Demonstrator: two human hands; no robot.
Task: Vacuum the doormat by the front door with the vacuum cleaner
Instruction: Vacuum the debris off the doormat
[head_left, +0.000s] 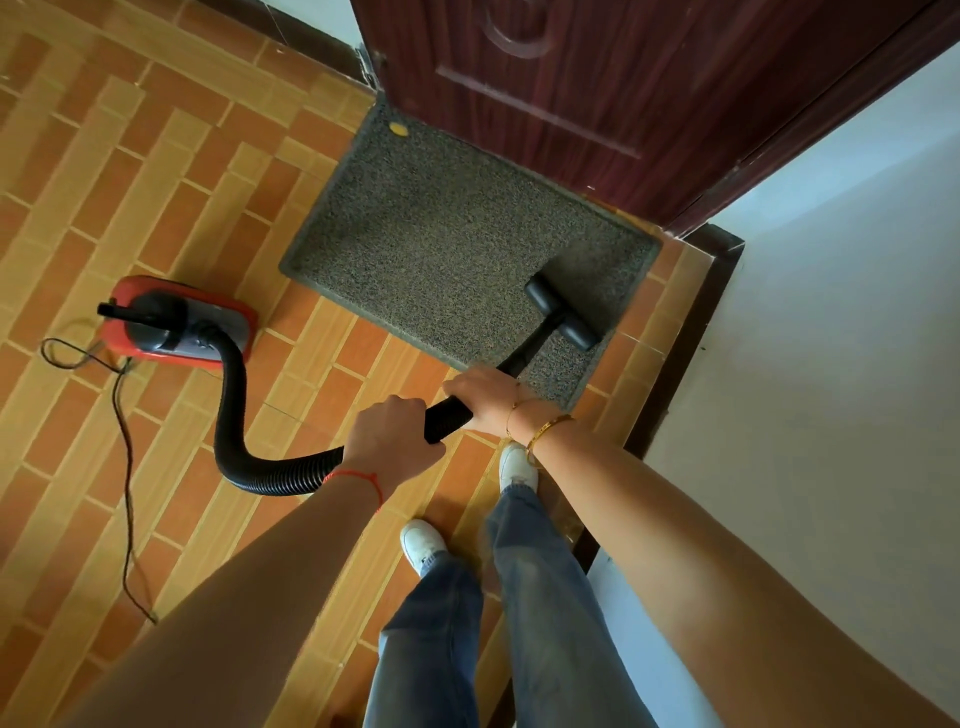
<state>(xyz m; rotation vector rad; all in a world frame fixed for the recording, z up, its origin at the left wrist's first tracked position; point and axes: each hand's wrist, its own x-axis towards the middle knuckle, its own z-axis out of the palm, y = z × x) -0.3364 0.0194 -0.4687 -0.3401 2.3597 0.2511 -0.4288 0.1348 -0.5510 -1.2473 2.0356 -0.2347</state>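
The doormat (457, 244), grey and speckled, lies flat on the brick-patterned floor (156, 171) right against the dark red front door (597, 78), up at twelve o'clock from the person. The black nozzle (563, 312) sits on the mat's corner toward two o'clock, its wand (524, 356) slanting back to the hands. The right hand (485, 397) curls round the tube just behind the wand; the left hand (392, 436) wraps tightly round the ribbed hose (234, 415) a little further back. The hose loops off toward nine o'clock to the red vacuum cleaner (176, 325), which stands on the tiles beside the mat, well apart from the nozzle. Its thin cord (122, 467) trails across the floor toward seven o'clock. A small yellow speck (399, 128) rests near the mat's far corner by the door hinge
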